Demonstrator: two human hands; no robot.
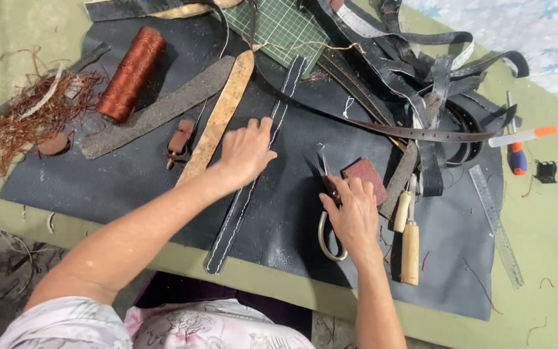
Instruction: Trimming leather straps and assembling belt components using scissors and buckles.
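My left hand (pixel 245 152) lies flat with fingers apart on a long black leather strap with white stitching (pixel 240 207), which runs diagonally across a dark leather sheet (pixel 130 181). My right hand (pixel 351 213) closes on a pair of scissors (pixel 328 223), blades pointing away, pale handle loops near my wrist. A small reddish-brown block (pixel 368 174) sits just beyond my right fingers.
Two wooden-handled tools (pixel 409 239) lie right of my right hand. A copper thread spool (pixel 130 72), tangled thread scraps (pixel 20 123), a tan strap (pixel 217 119), a pile of black straps (pixel 434 84), a metal ruler (pixel 495 223), a green cutting mat (pixel 282 26).
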